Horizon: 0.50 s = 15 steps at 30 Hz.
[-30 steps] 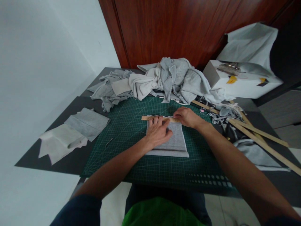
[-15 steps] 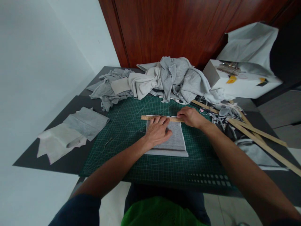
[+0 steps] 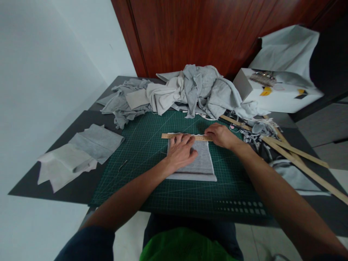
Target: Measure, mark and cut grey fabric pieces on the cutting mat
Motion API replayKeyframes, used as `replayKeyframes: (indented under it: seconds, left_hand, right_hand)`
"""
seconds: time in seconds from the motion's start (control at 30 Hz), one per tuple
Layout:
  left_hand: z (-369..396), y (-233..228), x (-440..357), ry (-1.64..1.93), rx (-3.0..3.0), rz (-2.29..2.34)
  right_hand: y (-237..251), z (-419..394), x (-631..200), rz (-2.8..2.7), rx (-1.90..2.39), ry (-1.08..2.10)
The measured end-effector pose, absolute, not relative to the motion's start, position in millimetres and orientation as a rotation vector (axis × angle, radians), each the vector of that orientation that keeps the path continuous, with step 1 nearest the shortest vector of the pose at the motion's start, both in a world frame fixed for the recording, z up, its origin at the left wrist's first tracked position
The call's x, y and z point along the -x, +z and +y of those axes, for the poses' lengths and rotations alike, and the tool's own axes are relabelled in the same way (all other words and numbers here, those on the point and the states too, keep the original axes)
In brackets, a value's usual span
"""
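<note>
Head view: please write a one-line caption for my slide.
Left hand presses a ruler on grey cloth over a green mat; right hand at its end.

A plain white wall (image 3: 40, 72) runs along the left, meeting reddish-brown wooden panelling (image 3: 195, 32) that fills the back of the room. In front of both stands a dark grey table (image 3: 76, 188), its near edge cutting across a pale tiled floor (image 3: 127, 239). At the far right, grey cabinet fronts (image 3: 320, 127) sit low beside the table; they may be drawers, though the view there is too stretched to be sure. The light is soft and even, with faint shadows on the wall.
</note>
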<state>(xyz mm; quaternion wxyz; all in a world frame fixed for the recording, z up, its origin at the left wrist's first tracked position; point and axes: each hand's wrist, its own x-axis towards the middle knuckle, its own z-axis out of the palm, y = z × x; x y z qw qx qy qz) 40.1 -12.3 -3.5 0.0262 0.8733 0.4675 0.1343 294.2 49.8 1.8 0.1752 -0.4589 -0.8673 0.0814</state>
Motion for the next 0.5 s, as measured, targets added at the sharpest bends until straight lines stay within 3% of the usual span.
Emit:
replayKeyframes:
  seconds: [0.5]
  left_hand:
    - [-18, 3, -38, 0.371, -2.760, 1.415]
  right_hand:
    - [0, 64, -243, -2.442, 1.143, 0.301]
